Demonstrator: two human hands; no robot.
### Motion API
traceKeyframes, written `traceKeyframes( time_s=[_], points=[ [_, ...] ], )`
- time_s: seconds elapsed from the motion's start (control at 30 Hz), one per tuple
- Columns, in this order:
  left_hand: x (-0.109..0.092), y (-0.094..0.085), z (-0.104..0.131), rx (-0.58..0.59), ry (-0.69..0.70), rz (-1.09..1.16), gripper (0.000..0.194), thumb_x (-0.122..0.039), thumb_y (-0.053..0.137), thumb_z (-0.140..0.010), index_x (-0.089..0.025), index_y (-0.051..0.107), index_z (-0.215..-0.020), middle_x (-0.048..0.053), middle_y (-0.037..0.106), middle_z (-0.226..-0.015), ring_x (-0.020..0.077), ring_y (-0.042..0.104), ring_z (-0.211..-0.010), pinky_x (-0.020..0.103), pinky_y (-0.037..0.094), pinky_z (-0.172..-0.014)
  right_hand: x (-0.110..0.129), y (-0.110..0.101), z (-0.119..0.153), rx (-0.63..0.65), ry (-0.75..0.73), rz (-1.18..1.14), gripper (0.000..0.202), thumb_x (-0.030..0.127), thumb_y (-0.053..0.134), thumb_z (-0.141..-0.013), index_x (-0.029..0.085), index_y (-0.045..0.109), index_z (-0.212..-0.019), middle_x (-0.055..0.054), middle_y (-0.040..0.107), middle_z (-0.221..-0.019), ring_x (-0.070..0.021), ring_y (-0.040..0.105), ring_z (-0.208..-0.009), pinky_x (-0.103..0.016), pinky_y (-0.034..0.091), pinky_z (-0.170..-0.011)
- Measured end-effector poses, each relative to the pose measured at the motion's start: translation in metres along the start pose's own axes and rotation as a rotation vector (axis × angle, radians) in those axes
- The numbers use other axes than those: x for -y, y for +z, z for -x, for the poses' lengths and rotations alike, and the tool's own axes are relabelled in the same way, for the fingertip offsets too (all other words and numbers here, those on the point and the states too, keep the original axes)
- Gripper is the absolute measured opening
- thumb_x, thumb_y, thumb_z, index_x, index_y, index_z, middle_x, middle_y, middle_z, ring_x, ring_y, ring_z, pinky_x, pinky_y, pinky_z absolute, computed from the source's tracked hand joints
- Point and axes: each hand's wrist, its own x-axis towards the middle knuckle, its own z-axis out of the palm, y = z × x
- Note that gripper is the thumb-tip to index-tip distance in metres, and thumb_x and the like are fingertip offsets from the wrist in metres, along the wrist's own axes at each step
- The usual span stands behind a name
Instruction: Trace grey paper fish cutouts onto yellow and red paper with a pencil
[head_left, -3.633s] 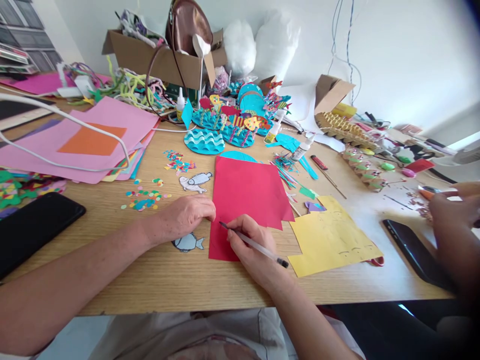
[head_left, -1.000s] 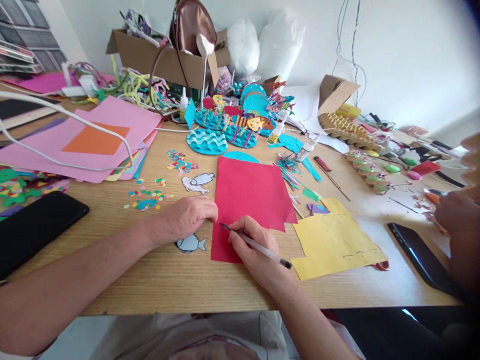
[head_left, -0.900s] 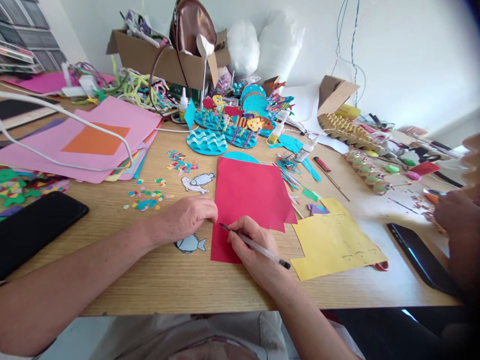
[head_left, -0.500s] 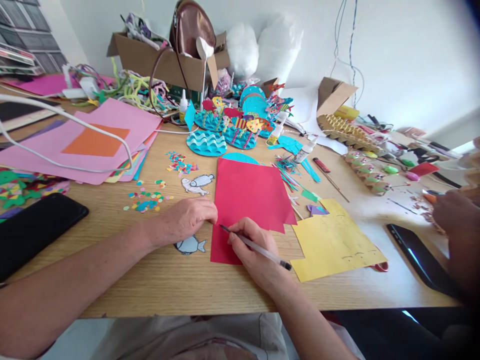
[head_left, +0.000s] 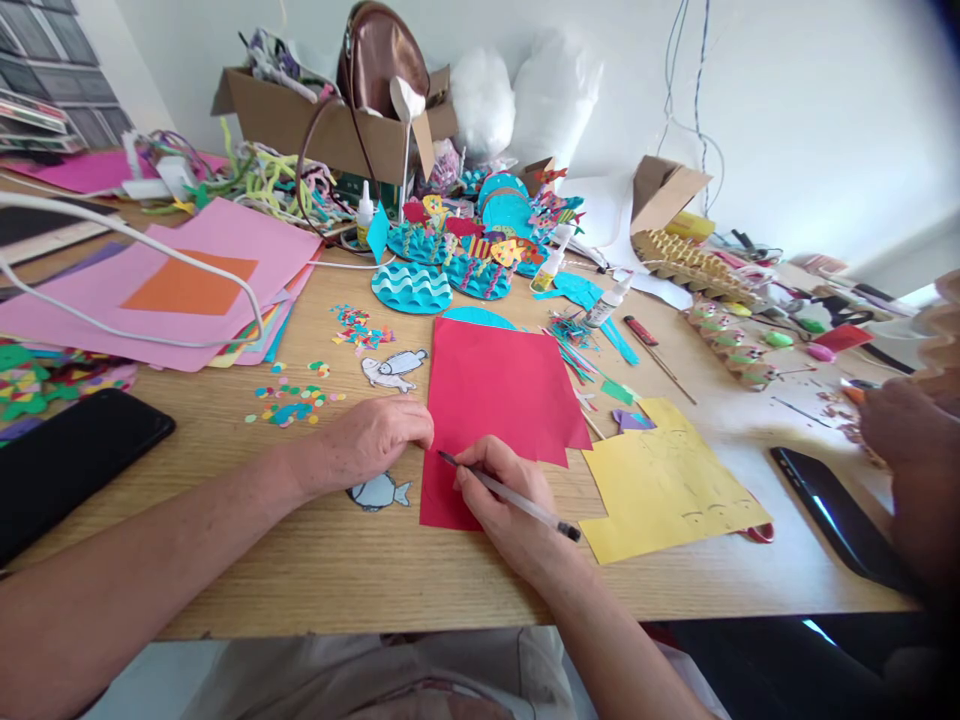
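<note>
A sheet of red paper [head_left: 495, 385] lies on the table in front of me, its right and lower edges cut in steps. The curled fingers of my left hand [head_left: 375, 437] press on the sheet's left edge; their tips are partly hidden. My right hand [head_left: 514, 495] grips a pen [head_left: 517, 495] with a clear barrel and dark cap end. Its tip touches or hovers just over the red sheet, close to my left fingertips. A grey-blue paper fish [head_left: 381, 491] lies below my left hand. Further up are two more paper cutouts [head_left: 394, 370], overlapping.
Yellow paper [head_left: 667, 480] with pencil marks lies right of the red sheet. Phones lie at left [head_left: 82, 460] and right [head_left: 832, 515]. Paper confetti [head_left: 292, 410], glue bottles [head_left: 607, 300] and blue wave-patterned ovals [head_left: 412, 288] stand further back. Another person's hand [head_left: 907, 430] is at far right.
The view has shifted very slightly. Both hands, the pen and the red sheet keep nearly the same places.
</note>
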Motion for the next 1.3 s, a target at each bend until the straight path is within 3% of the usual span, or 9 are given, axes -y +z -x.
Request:
traceKeyframes(
  time_s=[1.3],
  points=[
    [-0.0020,-0.0009,-0.0004,-0.017,0.015,-0.026,0.034,-0.002,0.032,-0.081,-0.015,0.063,-0.079,0.005,0.067,-0.085,0.0161,0.060,-0.082,0.027,0.046,-0.075,-0.0008,0.0007,-0.0010,0.000,-0.009,-0.020,0.008,0.017,0.050,-0.078,0.020,0.058,-0.076,0.003,0.061,-0.062,-0.0107,0.053,-0.054,-0.020,0.038,-0.051]
  ],
)
